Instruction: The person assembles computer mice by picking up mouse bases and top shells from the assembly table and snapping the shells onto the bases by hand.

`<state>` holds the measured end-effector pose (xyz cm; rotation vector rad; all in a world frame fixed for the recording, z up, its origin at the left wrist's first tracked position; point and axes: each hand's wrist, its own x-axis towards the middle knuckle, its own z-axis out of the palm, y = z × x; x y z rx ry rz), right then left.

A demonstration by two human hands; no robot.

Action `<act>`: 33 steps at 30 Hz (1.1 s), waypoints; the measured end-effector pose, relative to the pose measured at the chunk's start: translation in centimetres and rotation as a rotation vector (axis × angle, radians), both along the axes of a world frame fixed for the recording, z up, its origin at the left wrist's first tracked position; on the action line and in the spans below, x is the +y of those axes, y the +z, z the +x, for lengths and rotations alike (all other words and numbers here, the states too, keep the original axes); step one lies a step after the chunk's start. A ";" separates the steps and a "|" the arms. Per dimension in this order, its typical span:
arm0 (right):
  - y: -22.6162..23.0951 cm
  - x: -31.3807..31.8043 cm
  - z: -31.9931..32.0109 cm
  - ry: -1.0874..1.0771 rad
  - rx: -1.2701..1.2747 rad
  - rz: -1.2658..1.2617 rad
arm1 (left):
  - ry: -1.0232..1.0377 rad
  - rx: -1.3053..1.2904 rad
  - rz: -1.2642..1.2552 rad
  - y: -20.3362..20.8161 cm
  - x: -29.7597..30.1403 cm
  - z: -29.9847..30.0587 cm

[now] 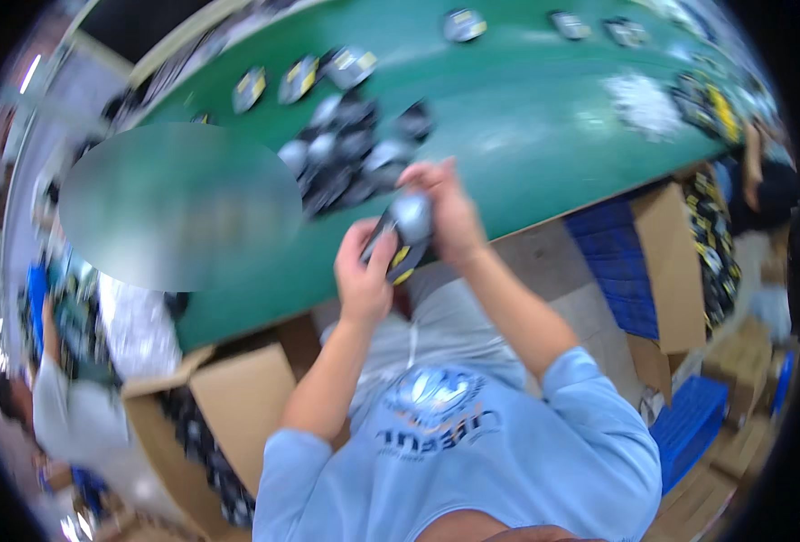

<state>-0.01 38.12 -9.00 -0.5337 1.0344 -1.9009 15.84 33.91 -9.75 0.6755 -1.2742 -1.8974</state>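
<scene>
My left hand [364,275] is closed around a dark, rounded object [411,221] with a shiny grey, domed top and yellow patches at its lower end. I cannot make out its exact kind. Against its right side and upper end is my right hand [454,217], its fingers bent and smeared by motion, so their grip is unclear. Both hands are above the near edge of the green table [508,117]. Just beyond them lies a pile of similar dark and grey pieces [350,149].
Similar yellow-marked pieces [350,66] lie in a spread-out row along the far side. A white heap [644,106] sits at the right. Open cardboard boxes with dark contents stand at left [242,411] and right [671,271]. Other people [79,406] are at both sides.
</scene>
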 end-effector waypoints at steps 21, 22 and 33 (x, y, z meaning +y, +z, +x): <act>-1.0 4.8 2.4 0.258 0.369 0.035 | -0.148 0.028 -0.051 1.4 -2.0 2.7; -0.8 5.0 1.8 0.262 0.377 0.021 | -0.127 -0.056 -0.077 1.8 -1.9 2.7; 0.4 4.6 -0.3 0.319 0.867 0.151 | -0.007 -0.540 -1.029 2.2 -4.1 2.5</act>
